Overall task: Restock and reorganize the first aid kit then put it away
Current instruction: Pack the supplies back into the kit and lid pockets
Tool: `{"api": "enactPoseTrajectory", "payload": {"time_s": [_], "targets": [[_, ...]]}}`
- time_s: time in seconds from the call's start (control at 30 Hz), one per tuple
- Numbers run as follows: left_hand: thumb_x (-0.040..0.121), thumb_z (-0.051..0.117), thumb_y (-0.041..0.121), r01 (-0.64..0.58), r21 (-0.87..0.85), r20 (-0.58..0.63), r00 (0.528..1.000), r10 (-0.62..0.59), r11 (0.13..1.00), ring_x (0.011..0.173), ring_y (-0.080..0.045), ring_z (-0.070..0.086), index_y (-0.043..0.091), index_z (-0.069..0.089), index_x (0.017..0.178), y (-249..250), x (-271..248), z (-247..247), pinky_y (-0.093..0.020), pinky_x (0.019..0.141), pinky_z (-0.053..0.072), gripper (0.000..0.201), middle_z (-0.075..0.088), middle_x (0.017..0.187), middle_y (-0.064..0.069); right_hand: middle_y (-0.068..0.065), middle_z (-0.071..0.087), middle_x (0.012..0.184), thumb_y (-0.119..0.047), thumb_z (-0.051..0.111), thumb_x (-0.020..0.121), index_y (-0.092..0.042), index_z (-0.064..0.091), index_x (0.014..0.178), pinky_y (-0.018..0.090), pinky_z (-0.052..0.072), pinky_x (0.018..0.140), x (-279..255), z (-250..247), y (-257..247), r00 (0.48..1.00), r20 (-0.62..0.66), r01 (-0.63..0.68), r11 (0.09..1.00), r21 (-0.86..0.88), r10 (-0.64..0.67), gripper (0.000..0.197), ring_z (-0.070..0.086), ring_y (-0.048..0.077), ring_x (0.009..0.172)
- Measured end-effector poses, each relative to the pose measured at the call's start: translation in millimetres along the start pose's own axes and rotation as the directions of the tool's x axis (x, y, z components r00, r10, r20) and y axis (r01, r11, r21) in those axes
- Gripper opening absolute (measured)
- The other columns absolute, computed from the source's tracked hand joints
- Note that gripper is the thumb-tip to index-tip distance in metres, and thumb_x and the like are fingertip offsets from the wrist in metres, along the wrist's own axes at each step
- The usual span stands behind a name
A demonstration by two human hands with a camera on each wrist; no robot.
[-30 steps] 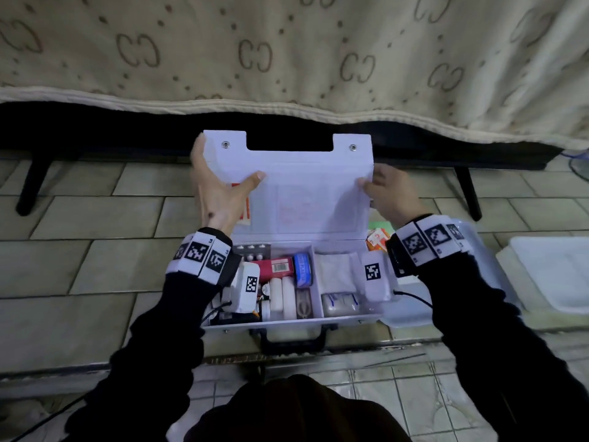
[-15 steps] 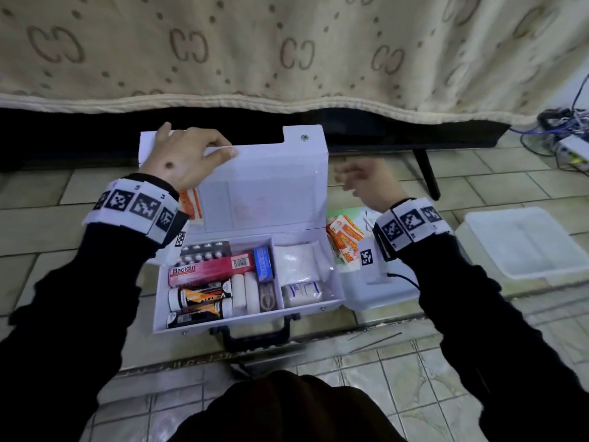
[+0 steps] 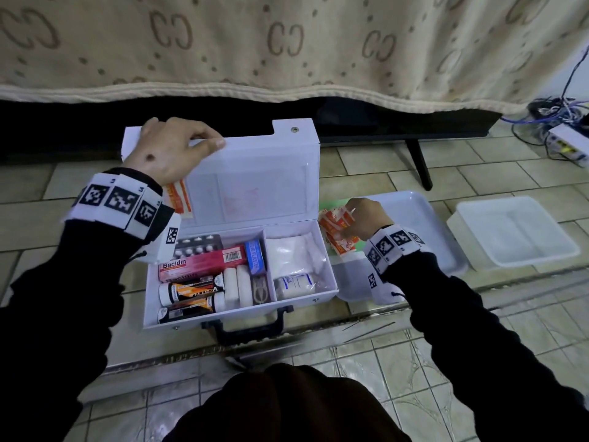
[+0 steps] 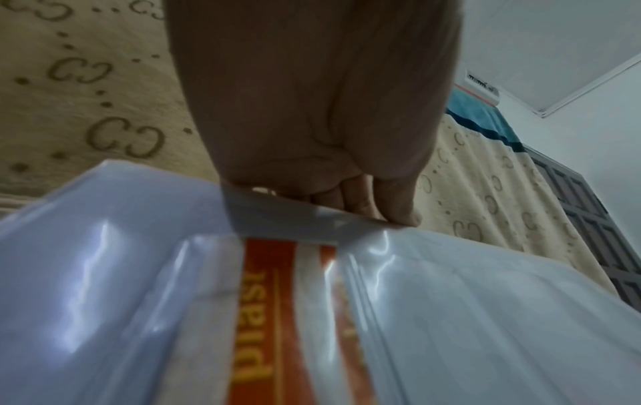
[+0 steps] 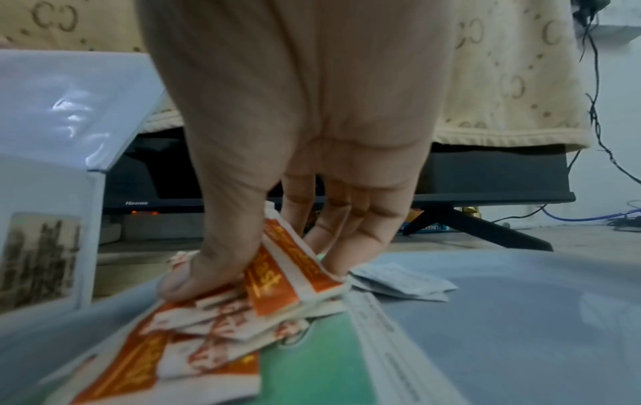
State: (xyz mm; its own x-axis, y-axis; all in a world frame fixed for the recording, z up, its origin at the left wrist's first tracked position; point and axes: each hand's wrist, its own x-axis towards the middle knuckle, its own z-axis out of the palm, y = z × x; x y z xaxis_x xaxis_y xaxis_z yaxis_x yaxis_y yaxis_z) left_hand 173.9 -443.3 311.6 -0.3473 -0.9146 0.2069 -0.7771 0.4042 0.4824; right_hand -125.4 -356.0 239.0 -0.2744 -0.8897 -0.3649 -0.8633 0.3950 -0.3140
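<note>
Kit (image 3: 296, 282) open on floor. Your left hand (image 3: 169, 151) grips lid (image 3: 255, 173) top edge. Right of kit, your right hand (image 3: 361, 220) pinches plaster strips (image 3: 334, 228) on tray (image 3: 424, 218). Strips light, floppy, slippery: pinch stack mid-length, keep bunched.

Your first aid kit (image 3: 242, 275): white case, open on tiled floor, black handle toward you. Lid (image 3: 255, 177) upright, clear inner pocket holding orange-white plaster strips (image 3: 180, 199) at its left end. Left compartment: blister pack (image 3: 197, 244), red Bacidin box (image 3: 200, 263), blue plaster box (image 3: 255, 256), two orange-black tubes (image 3: 191, 291), white rolls (image 3: 237, 285). Right compartment: white gauze pack (image 3: 296, 253), small white-blue packet (image 3: 294, 283). Loose orange-white plaster sachets (image 3: 336, 231) piled just right of case, on pale tray (image 3: 424, 224).
</note>
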Motion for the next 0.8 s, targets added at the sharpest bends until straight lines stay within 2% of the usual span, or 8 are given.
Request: {"api": "enactPoseTrajectory", "payload": {"time_s": [0.13, 0.23, 0.33, 0.4, 0.5, 0.57, 0.67, 0.8], "targets": [[0.092, 0.049, 0.042, 0.001, -0.013, -0.006, 1.000, -0.001, 1.000, 0.119, -0.021, 0.054, 0.023, 0.067, 0.104, -0.6, -0.2, -0.5, -0.048, 0.112, 0.024, 0.028, 0.064, 0.119, 0.002, 0.001, 0.059, 0.083, -0.027, 0.081, 0.069, -0.012, 0.055, 0.087, 0.030, 0.044, 0.071, -1.5, -9.1, 9.0, 0.999, -0.029, 0.015, 0.999, 0.036, -0.014, 0.035, 0.057, 0.022, 0.083], [0.094, 0.046, 0.042, 0.019, 0.039, -0.011, 1.000, -0.019, 0.999, 0.120, -0.020, 0.051, 0.025, 0.065, 0.106, 1.3, -1.4, 0.9, -0.044, 0.115, 0.015, 0.028, 0.063, 0.121, 0.004, 0.000, 0.057, 0.069, -0.029, 0.077, 0.073, -0.023, 0.046, 0.065, 0.025, 0.047, 0.057, -2.4, -20.3, 7.8, 0.985, -0.147, 0.111, 0.984, 0.139, -0.091, 0.033, 0.059, 0.020, 0.066], [0.094, 0.046, 0.043, 0.021, 0.013, -0.014, 1.000, -0.021, 1.000, 0.120, -0.016, 0.052, 0.029, 0.063, 0.105, 2.9, -3.5, 4.2, -0.047, 0.115, 0.011, 0.025, 0.062, 0.120, 0.008, -0.002, 0.059, 0.064, -0.026, 0.075, 0.076, -0.015, 0.056, 0.075, 0.008, 0.043, 0.042, -11.4, -37.7, -14.7, 0.934, -0.306, 0.290, 0.888, 0.357, -0.182, 0.021, 0.056, -0.004, 0.045], [0.093, 0.046, 0.044, 0.029, 0.014, -0.009, 1.000, -0.029, 0.999, 0.120, -0.014, 0.051, 0.031, 0.061, 0.105, 3.1, -5.1, 3.9, -0.047, 0.116, 0.007, 0.024, 0.062, 0.121, 0.010, -0.006, 0.055, 0.062, -0.026, 0.062, 0.088, -0.014, 0.057, 0.078, 0.007, 0.040, 0.041, -17.1, -46.3, -42.7, 0.889, -0.381, 0.412, 0.806, 0.424, -0.254, 0.017, 0.052, -0.009, 0.041], [0.093, 0.046, 0.044, 0.036, 0.058, 0.001, 0.999, -0.036, 0.998, 0.123, -0.015, 0.049, 0.028, 0.060, 0.111, 4.2, -6.8, 1.9, -0.048, 0.115, -0.001, 0.028, 0.060, 0.125, 0.010, -0.009, 0.053, 0.070, -0.025, 0.042, 0.098, -0.022, 0.054, 0.087, 0.012, 0.040, 0.045, -20.3, -50.5, -83.9, 0.875, -0.302, 0.484, 0.681, 0.550, -0.379, 0.017, 0.053, -0.010, 0.046], [0.094, 0.045, 0.042, 0.043, 0.089, -0.001, 0.999, -0.043, 0.995, 0.124, -0.015, 0.048, 0.026, 0.057, 0.115, 4.5, -7.7, -0.2, -0.050, 0.115, -0.005, 0.029, 0.059, 0.125, 0.009, -0.009, 0.056, 0.074, -0.022, 0.046, 0.097, -0.018, 0.058, 0.095, 0.012, 0.042, 0.054, -21.1, -49.5, -104.1, 0.841, -0.275, 0.538, 0.676, 0.503, -0.465, 0.012, 0.055, -0.009, 0.054], [0.095, 0.043, 0.041, 0.053, 0.142, 0.009, 0.998, -0.054, 0.989, 0.125, -0.015, 0.045, 0.027, 0.056, 0.115, 3.8, -9.2, -1.6, -0.054, 0.112, -0.010, 0.027, 0.059, 0.124, 0.008, -0.003, 0.064, 0.081, -0.013, 0.060, 0.088, -0.008, 0.070, 0.093, 0.017, 0.044, 0.071, -22.5, -47.8, -124.8, 0.718, -0.412, 0.693, 0.627, 0.356, -0.561, 0.012, 0.058, -0.002, 0.071], [0.096, 0.042, 0.038, 0.060, 0.149, 0.027, 0.998, -0.065, 0.987, 0.126, -0.014, 0.041, 0.030, 0.054, 0.118, 2.6, -10.9, -1.1, -0.057, 0.111, -0.012, 0.027, 0.058, 0.123, 0.006, 0.008, 0.070, 0.075, 0.005, 0.059, 0.079, -0.003, 0.073, 0.086, 0.013, 0.048, 0.066, -25.4, -35.9, -136.7, 0.683, -0.468, 0.721, 0.619, 0.312, -0.561, 0.018, 0.061, 0.007, 0.063]]}}
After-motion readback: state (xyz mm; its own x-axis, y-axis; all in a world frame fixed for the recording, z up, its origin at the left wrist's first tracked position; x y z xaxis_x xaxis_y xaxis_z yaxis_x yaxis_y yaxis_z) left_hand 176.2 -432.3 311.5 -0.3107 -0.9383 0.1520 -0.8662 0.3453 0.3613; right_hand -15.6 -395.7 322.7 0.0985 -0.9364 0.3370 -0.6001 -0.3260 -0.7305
